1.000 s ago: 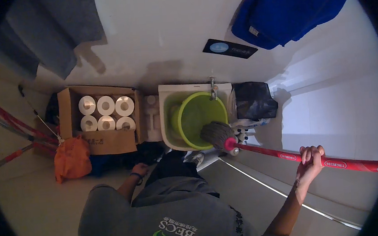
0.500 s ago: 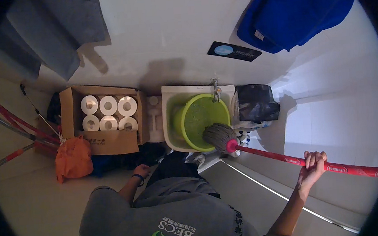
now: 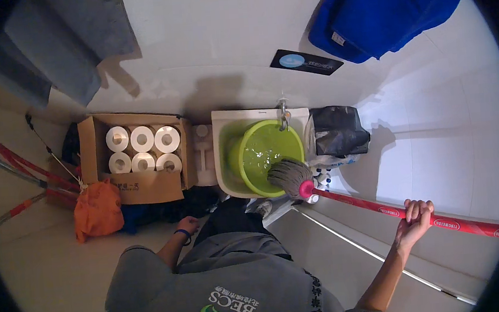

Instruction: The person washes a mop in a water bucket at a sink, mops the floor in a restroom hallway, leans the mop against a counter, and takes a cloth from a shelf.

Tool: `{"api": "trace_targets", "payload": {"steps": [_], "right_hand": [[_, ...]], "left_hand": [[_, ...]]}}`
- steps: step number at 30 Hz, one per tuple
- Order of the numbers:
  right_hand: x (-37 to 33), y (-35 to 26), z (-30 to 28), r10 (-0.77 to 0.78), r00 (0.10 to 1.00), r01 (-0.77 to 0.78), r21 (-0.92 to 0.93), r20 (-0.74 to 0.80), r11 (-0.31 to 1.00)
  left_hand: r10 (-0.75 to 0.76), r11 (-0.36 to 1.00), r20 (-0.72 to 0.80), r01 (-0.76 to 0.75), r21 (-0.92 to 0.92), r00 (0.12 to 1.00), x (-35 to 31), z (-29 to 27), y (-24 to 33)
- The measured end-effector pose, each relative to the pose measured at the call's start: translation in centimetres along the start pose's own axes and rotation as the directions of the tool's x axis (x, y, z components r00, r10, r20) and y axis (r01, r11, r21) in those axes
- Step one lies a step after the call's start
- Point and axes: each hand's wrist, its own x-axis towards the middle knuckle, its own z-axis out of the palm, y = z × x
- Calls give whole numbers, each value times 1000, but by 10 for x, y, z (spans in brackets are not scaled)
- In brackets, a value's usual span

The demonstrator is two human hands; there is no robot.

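Observation:
My right hand [image 3: 417,220] is wrapped round the red handle of a mop [image 3: 352,200], which slants down to the right from the sink. The mop's grey string head [image 3: 290,178] rests over the near right rim of a green bucket [image 3: 251,182], its strands hanging partly inside. Rippled water [image 3: 261,152] with bright glints shows in the bucket, which stands in a white sink [image 3: 226,185] under a metal tap [image 3: 285,120]. My left hand [image 3: 188,224] hangs low beside my dark trousers, its fingers loosely curled, with nothing visible in them.
Left of the sink stand a pale jug [image 3: 203,154] and a cardboard box [image 3: 146,187] of several white paper rolls. An orange bag [image 3: 97,210] and red poles [image 3: 15,160] are farther left. A black bag [image 3: 341,132] sits right of the sink; blue cloth [image 3: 390,13] hangs above.
The water in the bucket now shows ripples and bright glints. The mop and my right hand have shifted only slightly; my left hand stays where it was.

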Motion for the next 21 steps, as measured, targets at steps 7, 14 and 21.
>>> {"api": "trace_targets", "payload": {"steps": [7,14,21], "right_hand": [[5,3,-25,-13,995,11,29,94,1000],[5,4,-38,-23,992,13,81,123,997],[-2,2,-44,-26,999,23,82,40,996]], "left_hand": [[-13,999,-16,12,-39,1000,-2,0,9],[-44,997,-3,44,-59,999,-10,-1,19],[-21,1000,29,22,-19,999,-2,-3,9]]}}
